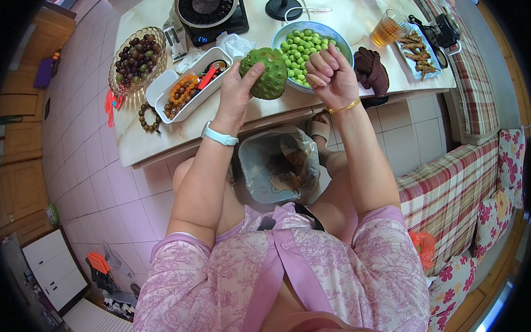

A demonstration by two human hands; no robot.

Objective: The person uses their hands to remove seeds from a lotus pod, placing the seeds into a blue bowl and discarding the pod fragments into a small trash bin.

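Note:
My left hand (239,92) grips a green lotus seed pod (268,74) above the near edge of the table, its thumb on top. The pod's upper face shows bumps and some hollows. My right hand (332,76) is raised with curled fingers at the near right rim of a blue-and-white bowl (349,48). Whether something small sits between those fingertips cannot be told. Round green lotus seeds (302,46) fill the bowl. Below the table edge, between my legs, stands a lined waste bin (258,179) with brownish scraps inside.
A white box (200,95) of beads, a bead bracelet (149,118) and a glass basket of grapes (137,60) are at left. Behind stands an electric cooktop (216,15). A brown cloth (372,71), a glass of amber drink (388,29) and a snack plate (416,52) lie right.

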